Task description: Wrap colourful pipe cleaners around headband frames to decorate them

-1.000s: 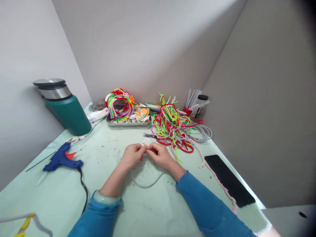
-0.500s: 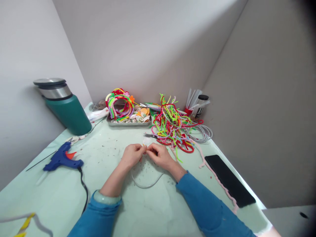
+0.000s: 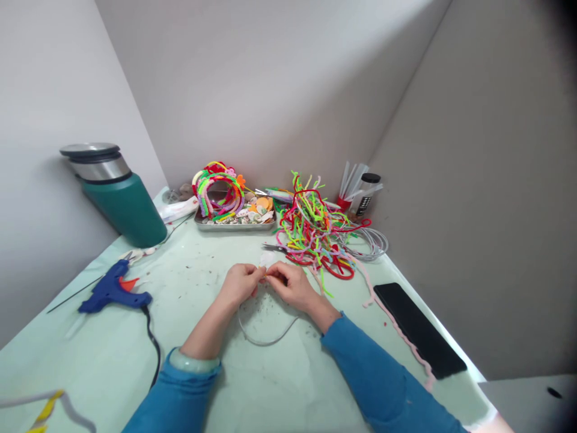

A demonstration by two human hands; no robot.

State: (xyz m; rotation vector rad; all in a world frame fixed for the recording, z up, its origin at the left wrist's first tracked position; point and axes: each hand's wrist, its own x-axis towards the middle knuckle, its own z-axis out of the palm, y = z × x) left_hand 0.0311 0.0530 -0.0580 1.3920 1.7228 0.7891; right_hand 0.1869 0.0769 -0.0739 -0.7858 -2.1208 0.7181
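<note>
Centre of frame: I've got my left hand [image 3: 241, 282] and right hand [image 3: 291, 282] pinched together on a small pale piece [image 3: 267, 260] with the white wire [image 3: 264, 337] looping back toward me, fingertips closed tight for fine control. Glue gun [image 3: 112, 290] waits lower left on the worktop [image 3: 202, 258], pipe cleaners [image 3: 315, 231] piled just beyond.

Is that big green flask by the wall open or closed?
Closed. The green flask stands upright with its silver lid sitting flat on top.

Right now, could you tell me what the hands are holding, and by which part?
Both hands, left hand and right hand, pinch one end of a thin pale curved band; the exact grip is hidden.
</note>
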